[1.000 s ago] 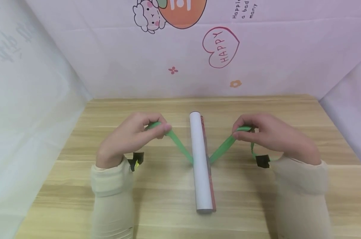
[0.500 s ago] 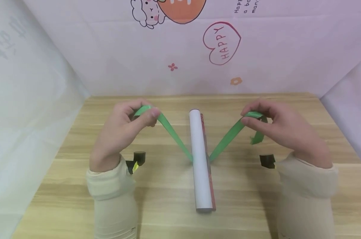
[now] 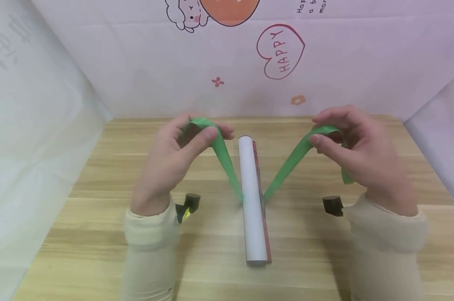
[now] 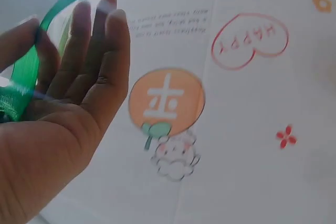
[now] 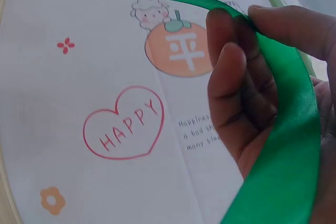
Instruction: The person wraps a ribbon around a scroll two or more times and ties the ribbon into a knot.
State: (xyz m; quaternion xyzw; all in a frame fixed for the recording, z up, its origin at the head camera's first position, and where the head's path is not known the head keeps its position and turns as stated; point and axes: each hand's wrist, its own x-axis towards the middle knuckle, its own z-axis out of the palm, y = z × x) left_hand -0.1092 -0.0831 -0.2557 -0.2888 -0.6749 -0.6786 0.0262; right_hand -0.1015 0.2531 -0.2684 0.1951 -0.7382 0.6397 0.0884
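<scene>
A green ribbon (image 3: 288,165) passes beneath a rolled sheet of paper (image 3: 252,200), white outside with a red printed edge, which lies lengthwise on the wooden table. On the left, my left hand (image 3: 174,159) pinches one length of ribbon between thumb and index finger, the other fingers extended, as the left wrist view also shows. My right hand (image 3: 362,146) pinches the other length on the right, its tail hanging behind the palm. In the right wrist view the ribbon (image 5: 286,93) runs between thumb and forefinger and across the palm. Both lengths rise from the roll in a V.
Behind the wooden table (image 3: 99,234) stands a white cloth backdrop (image 3: 155,75) with printed drawings. White cloth also hangs at the left and right sides. Small black pieces (image 3: 333,205) stick out at both cuffs.
Both hands have risen and moved farther back with the ribbon, lengthening the V. The left hand first went left, then came back right; the right hand moved outward. The roll stays on the table.
</scene>
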